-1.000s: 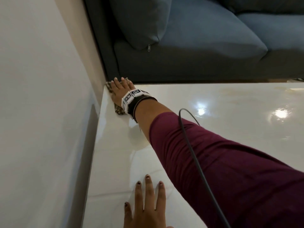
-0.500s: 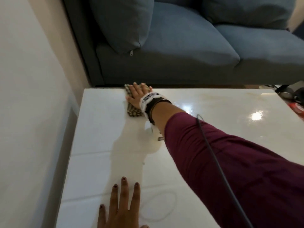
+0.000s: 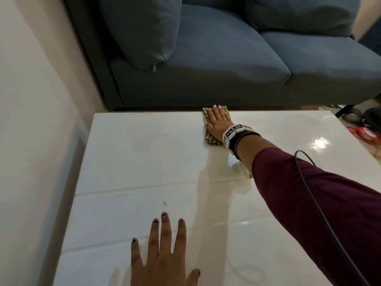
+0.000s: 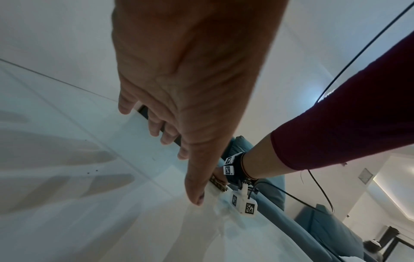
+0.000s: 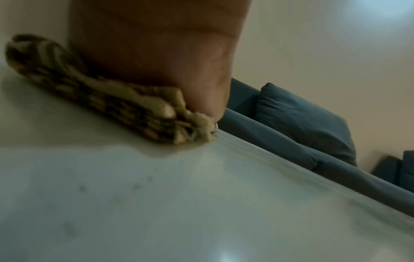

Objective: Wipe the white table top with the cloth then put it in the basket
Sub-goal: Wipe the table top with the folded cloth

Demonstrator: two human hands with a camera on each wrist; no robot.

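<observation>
The glossy white table top (image 3: 144, 162) fills most of the head view. A folded tan and brown checked cloth (image 3: 208, 129) lies at the table's far edge, near the sofa. My right hand (image 3: 218, 120) lies flat on it with straight fingers, pressing it onto the table. The right wrist view shows the cloth (image 5: 125, 108) squashed under the hand at the table's edge. Spread flat near the front edge, my left hand (image 3: 162, 250) holds nothing; the left wrist view shows the same hand (image 4: 179, 109) over the table. No basket is in view.
A dark blue sofa (image 3: 226, 58) with a cushion (image 3: 142, 27) stands just behind the table's far edge. A pale wall (image 3: 31, 141) runs along the left side. A black cable (image 3: 321, 203) hangs over my right sleeve. Dark and red objects (image 3: 367, 124) lie at the far right.
My right hand has slid the cloth to the right along the far edge, away from the left corner. The left hand has stayed flat near the front edge.
</observation>
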